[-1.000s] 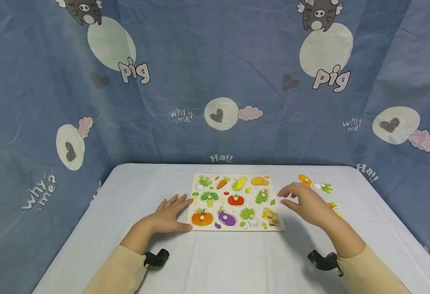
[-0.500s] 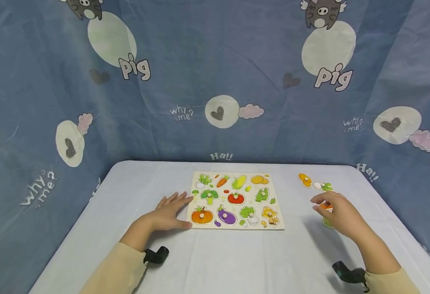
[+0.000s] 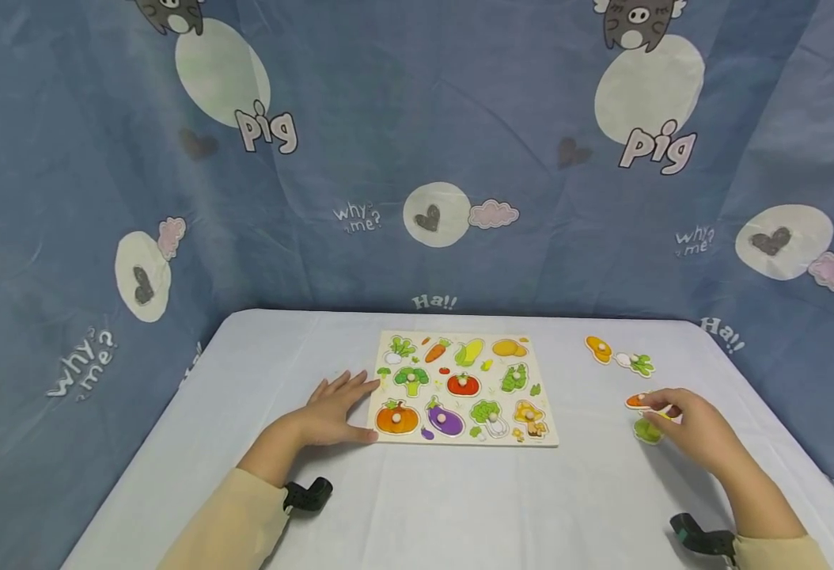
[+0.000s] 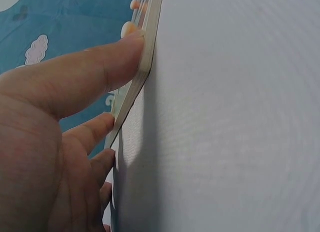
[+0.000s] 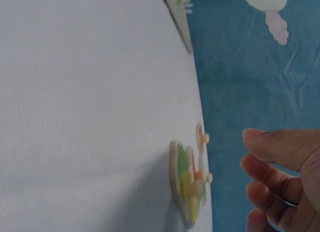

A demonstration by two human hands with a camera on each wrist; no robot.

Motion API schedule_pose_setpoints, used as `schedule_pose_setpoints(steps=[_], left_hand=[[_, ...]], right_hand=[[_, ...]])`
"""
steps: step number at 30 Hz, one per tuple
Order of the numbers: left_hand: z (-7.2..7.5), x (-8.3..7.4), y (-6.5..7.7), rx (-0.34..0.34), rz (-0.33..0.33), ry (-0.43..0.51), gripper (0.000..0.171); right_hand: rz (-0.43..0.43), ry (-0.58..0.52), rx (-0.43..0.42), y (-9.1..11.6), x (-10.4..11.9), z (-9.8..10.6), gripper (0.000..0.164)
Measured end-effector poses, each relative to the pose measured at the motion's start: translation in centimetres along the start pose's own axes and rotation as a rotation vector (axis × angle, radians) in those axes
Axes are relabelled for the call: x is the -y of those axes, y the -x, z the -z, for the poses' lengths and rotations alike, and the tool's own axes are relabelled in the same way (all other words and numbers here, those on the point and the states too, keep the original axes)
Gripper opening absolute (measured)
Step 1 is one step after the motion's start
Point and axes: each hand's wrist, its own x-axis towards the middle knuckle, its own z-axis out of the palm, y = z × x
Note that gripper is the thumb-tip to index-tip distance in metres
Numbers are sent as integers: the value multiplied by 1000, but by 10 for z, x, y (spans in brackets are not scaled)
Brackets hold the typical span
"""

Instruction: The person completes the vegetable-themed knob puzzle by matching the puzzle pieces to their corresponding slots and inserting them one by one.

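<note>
The head camera looks forward and down over the counter (image 3: pixel 445 507), far enough back to take in the left hand (image 3: pixel 331 412), the right hand (image 3: pixel 698 431) and the patterned cloth (image 3: pixel 346 119) behind. The left wrist camera sits low and close, turned sideways, facing the puzzle board (image 3: pixel 491 388) edge-on; both views share board and left hand. The right wrist camera, likewise low and sideways, looks past the right hand toward loose pieces (image 3: pixel 648 432) that the head view shares.

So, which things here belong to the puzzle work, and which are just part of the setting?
Puzzle work:
puzzle board, at the left hand
carrot piece and corn piece, near the right hand
potato piece
radish piece

Setting:
blue backdrop
white tabletop
black wrist devices
</note>
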Motion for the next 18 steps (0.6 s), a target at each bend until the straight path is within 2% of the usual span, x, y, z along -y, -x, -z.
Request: schedule_pose_setpoints(steps=[8,18], left_hand=[[0,-1,0,-5,4,-8,96],[0,-3,1,-4,0,-9,95]], right_hand=[[-81,-11,32,-1,-19,-6,25],[-90,-10,55,-1,-27,-12,24]])
